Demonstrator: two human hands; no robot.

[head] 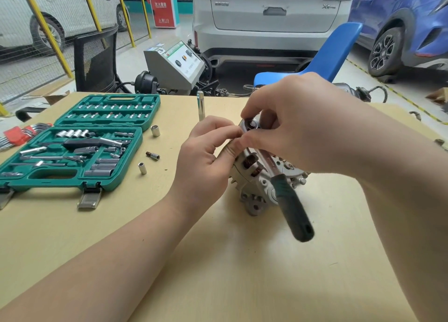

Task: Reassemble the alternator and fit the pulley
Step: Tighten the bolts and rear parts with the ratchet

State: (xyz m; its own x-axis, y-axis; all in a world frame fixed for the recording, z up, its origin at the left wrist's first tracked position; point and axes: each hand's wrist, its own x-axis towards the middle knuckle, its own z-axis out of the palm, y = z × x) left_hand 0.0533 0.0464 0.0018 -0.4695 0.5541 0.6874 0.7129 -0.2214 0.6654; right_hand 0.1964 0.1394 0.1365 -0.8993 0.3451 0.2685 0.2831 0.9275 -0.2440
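- Silver-grey alternator point(258, 183) sits on the pale wooden table point(242, 273), right of centre, copper windings showing through its housing
- Ratchet point(274, 173) lies across the top of it, head up at the far side, dark green handle slanting down toward the camera
- Right hand point(308, 125) reaches over from the right, fingers curled and pinching the ratchet's head
- Left hand point(206, 156) comes in from the left, fingers curled against the alternator's upper edge, fingertips meeting the right hand's
- Green socket case point(72, 147) lies open at the left, well apart
- Three loose sockets point(155, 130) lie between case and hands
- Chrome extension bar point(201, 106) stands upright just behind the left hand
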